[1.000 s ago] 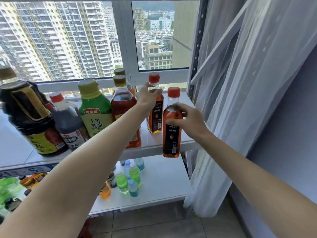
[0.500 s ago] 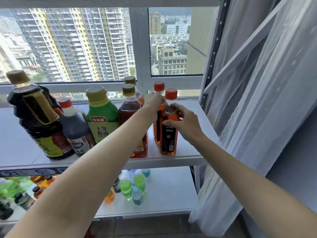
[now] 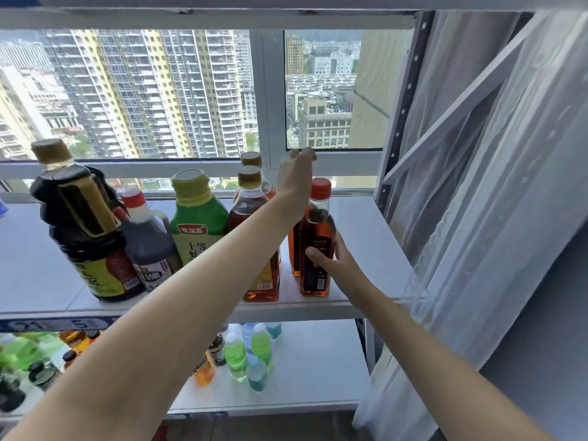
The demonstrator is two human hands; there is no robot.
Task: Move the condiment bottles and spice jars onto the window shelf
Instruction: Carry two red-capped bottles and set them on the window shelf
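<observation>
A slim amber bottle with a red cap [image 3: 316, 249] stands upright near the right front of the white window shelf [image 3: 375, 249]. My right hand [image 3: 339, 262] grips its lower body, thumb across the black label. Just behind it stands a second slim amber bottle [image 3: 294, 249], its cap hidden by my left hand [image 3: 296, 181]. That hand hovers at its top with fingers loosely extended toward the window, and I see no grip.
Left of these on the shelf stand a gold-capped amber bottle [image 3: 251, 214], a green bottle [image 3: 197, 224], a red-capped dark bottle [image 3: 149, 246] and a large dark jug [image 3: 86, 237]. A lower shelf [image 3: 318, 370] holds several small bottles. A white curtain [image 3: 477, 218] hangs at right.
The front amber bottle went from hanging below the shelf edge to standing on the shelf. My left hand rose from the rear bottle's neck to above its cap.
</observation>
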